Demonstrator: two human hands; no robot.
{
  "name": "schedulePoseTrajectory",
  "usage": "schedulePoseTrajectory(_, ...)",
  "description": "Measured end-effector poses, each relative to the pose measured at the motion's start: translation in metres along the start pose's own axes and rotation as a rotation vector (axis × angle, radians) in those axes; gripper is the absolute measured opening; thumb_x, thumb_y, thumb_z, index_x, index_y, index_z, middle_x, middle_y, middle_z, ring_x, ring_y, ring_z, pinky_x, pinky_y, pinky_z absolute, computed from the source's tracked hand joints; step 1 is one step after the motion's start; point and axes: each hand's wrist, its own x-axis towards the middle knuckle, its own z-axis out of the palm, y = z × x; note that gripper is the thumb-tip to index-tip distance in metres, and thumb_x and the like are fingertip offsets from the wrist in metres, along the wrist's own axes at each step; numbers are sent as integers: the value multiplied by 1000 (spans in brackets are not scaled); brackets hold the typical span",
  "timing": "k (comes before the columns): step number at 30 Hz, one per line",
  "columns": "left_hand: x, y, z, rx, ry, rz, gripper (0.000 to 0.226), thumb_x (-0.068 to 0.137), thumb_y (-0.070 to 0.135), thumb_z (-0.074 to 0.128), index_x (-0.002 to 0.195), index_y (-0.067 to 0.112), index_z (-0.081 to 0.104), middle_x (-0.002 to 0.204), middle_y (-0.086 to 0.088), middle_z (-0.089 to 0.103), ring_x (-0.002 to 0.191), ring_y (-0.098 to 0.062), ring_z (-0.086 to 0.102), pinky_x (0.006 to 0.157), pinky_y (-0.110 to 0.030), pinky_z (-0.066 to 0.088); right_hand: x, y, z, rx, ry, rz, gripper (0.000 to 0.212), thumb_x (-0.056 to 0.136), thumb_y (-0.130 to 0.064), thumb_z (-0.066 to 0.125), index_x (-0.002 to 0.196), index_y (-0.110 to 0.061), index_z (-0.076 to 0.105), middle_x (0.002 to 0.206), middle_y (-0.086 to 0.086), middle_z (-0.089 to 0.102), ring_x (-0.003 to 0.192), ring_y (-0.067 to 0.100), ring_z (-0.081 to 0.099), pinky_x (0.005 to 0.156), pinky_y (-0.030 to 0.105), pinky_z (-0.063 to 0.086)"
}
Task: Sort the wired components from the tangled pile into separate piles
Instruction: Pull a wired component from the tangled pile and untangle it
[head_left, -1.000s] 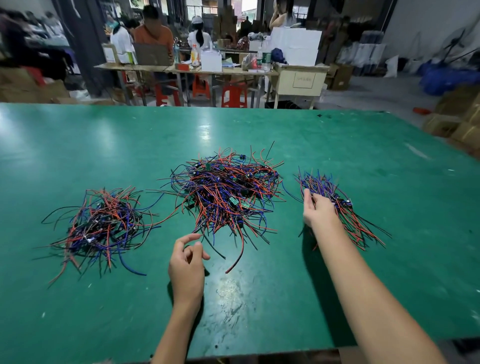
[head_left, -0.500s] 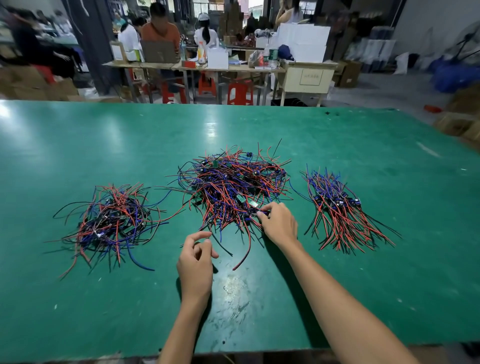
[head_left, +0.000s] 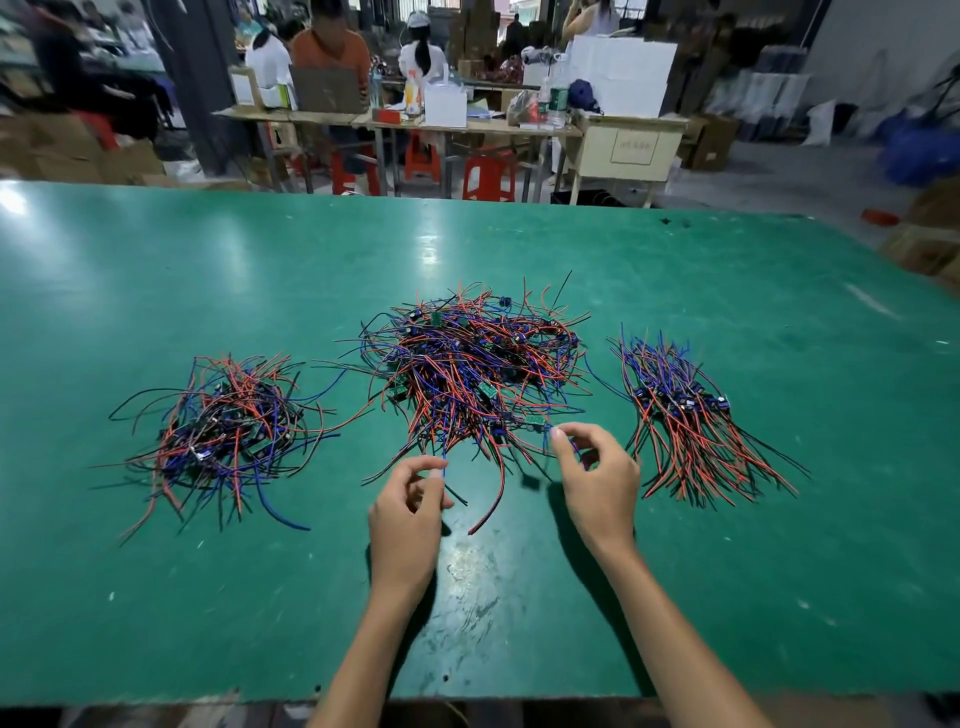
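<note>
- Left hand (head_left: 408, 512): fingers curled, thumb and fingertips pinching a blue wire (head_left: 444, 457) at the near edge of the tangled pile (head_left: 470, 371).
- Right hand (head_left: 597, 480): fingers curled, pinching wire ends at the pile's near right edge; what exactly it grips is too small to tell.
- Hands apart, both over the green bench (head_left: 208, 597).
- Tangled pile: bench centre, red, blue and black wires with small green boards.
- Left pile (head_left: 223, 431): loose, well apart from the centre.
- Right pile (head_left: 685, 421): wires roughly aligned.
- Far: orange stools (head_left: 488, 176), seated people.
</note>
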Motion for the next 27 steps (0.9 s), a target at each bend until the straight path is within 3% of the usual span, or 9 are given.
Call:
schedulePoseTrajectory(3,-4,11,8,1,-173,21,20,95,39,58,93,30,76,71,4,72,70,-13,70,64,-30,56,-20,-4,-3,143,-18,-53,4,93,-29,74,89,-31,73,82,-14,70,72,10,63,63,17,47)
schedulePoseTrajectory(6,-9,22,25,-106,-308,-3,29,102,32,56,92,21,80,75,6,74,60,-1,58,55,-12,45,-34,-6,-3,159,-79,-147,4,91,-29,76,89,-31,73,82,-14,70,64,9,59,60,15,44)
schedulePoseTrajectory(9,-15,26,35,-299,-304,-74,28,100,29,57,93,16,79,74,7,70,59,-3,50,53,-11,42,-40,-8,-4,97,-176,-289,9,88,-29,79,92,-32,72,86,-17,71,67,9,62,60,14,42)
schedulePoseTrajectory(15,-10,17,19,-446,-390,-155,24,92,30,64,110,23,78,95,-1,74,68,-7,53,61,-15,45,-39,-7,-9,47,-287,-243,46,88,-52,68,132,-45,54,85,-13,68,61,15,60,57,21,45)
schedulePoseTrajectory(17,-10,17,16,-455,-404,-158,25,92,28,64,111,17,76,99,-6,74,67,-6,53,64,-17,45,-37,-9,-8,28,-387,-273,36,90,-50,67,125,-51,60,91,-18,69,67,11,62,62,22,47)
schedulePoseTrajectory(19,-11,18,16,-458,-407,-132,26,94,25,62,113,11,73,92,-2,74,66,-3,55,64,-16,46,-39,-8,-7,-7,-423,-329,22,91,-46,67,113,-45,66,101,-24,70,79,6,65,69,17,48)
schedulePoseTrajectory(24,-13,15,19,-414,-333,-101,10,96,17,63,98,12,71,70,12,64,62,-4,48,60,-14,43,-45,-6,-7,-117,-297,-381,9,91,-41,71,95,-32,70,88,-19,62,83,2,61,73,13,43)
schedulePoseTrajectory(27,-13,16,18,-445,-349,-103,29,91,24,65,108,1,69,80,6,71,65,-6,51,65,-14,46,-47,-7,-8,-149,-258,-398,6,92,-37,72,91,-31,70,89,-18,59,86,-3,58,73,11,42)
